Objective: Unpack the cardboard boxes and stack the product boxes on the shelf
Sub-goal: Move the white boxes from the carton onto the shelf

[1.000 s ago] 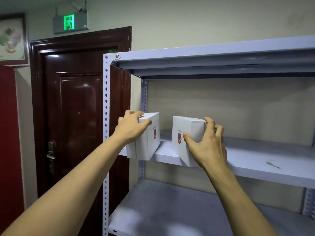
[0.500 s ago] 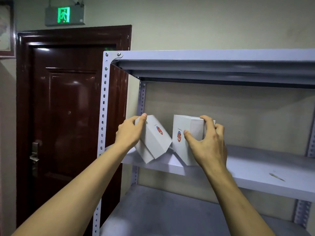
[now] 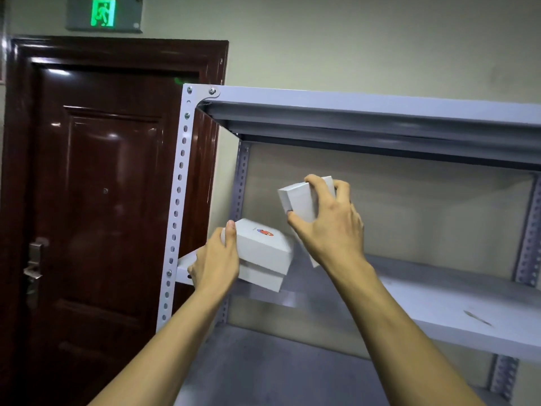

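A: We have two white product boxes. The lower box (image 3: 265,253) lies flat at the left end of the middle shelf board (image 3: 439,300), logo face up, and our left hand (image 3: 215,259) grips its near left corner, thumb on the top, fingers curled under out of sight. It seems to sit on the board, though we cannot tell whether it is fully down

B: And the upper box (image 3: 301,200) is in the air above the board, tilted, with our right hand (image 3: 328,227) wrapped round it: thumb on the near face, fingers hooked over the top edge

A: We judge them light, since one hand carries each with ease. Stiff card, smooth skin, so a little slippery; the corners would dent if we knocked them on the upright post (image 3: 178,200)

B: So we hold across two opposite faces, not by the lid edge, and set the upper one squarely on the lower

A: Count outward: two boxes, two hands, each closed on its own box. The shelf unit shows three boards: top, middle and bottom

B: Beyond it one dark door (image 3: 96,200) and one green exit sign (image 3: 104,13) above. We see no cardboard cartons from here
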